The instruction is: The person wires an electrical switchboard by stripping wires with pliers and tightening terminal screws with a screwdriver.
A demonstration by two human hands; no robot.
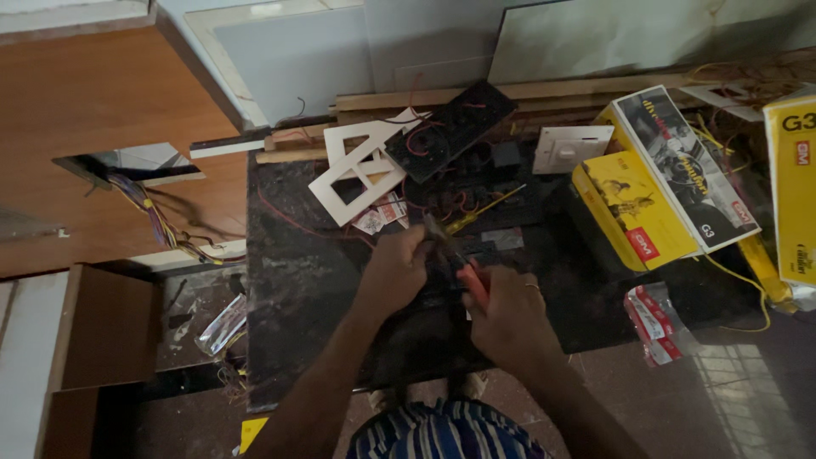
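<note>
Right hand (pixel 508 319) fingers curled tight on orange-handled pliers (pixel 473 283); left hand (pixel 398 270) pinches a thin wire end at the jaws, over the dark slab (pixel 289 280). I judge the wire light, springy, slippery; grip near its tip. Yellow boxes (pixel 633 212) lie right

Glossy cardboard boxes (pixel 671 183), dark stone slab (pixel 297 289)

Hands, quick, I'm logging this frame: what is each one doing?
Left hand: closed, pinching something small and dark; what it is cannot be told.
Right hand: closed around an orange-handled tool.
</note>
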